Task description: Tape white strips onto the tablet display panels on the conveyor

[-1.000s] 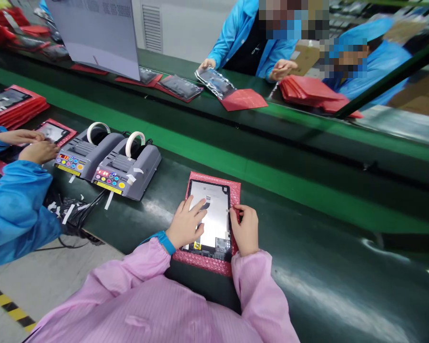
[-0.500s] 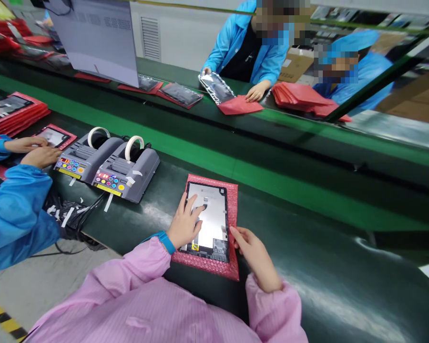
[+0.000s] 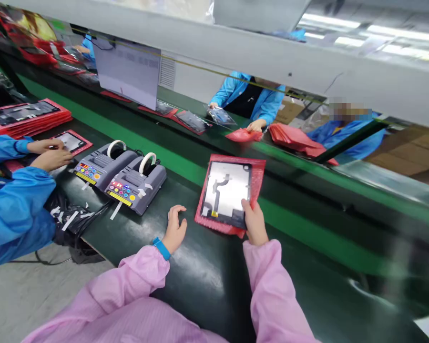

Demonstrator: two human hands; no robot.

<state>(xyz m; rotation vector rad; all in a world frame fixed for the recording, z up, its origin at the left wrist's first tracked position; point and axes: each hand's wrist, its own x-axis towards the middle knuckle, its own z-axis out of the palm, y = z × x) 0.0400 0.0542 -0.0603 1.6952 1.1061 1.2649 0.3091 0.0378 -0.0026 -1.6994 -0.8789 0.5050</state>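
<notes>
My right hand (image 3: pixel 256 223) grips the lower right corner of a tablet screen assembly (image 3: pixel 232 186) together with the red bubble-wrap bag (image 3: pixel 258 178) beneath it. The silver back of the screen faces up, with a dark flex cable and a small yellow label near its lower left. Both are tilted and seem lifted off the dark green bench (image 3: pixel 203 271). My left hand (image 3: pixel 175 229), a blue band at its wrist, is apart from them on the left, fingers loosely curled and spaced, holding nothing.
Two grey tape dispensers (image 3: pixel 137 186) stand left of my left hand. Further left, a co-worker's hands (image 3: pixel 53 155) work at another screen, near a stack of red bags (image 3: pixel 28 119). Across the bench, a person in blue (image 3: pixel 248 100) handles a red bag (image 3: pixel 245 135). A shelf (image 3: pixel 214 45) spans overhead.
My right hand has taken hold of the screen and bag and moved them forward, away from me. My left hand has come off the screen. The camera view has tilted upward.
</notes>
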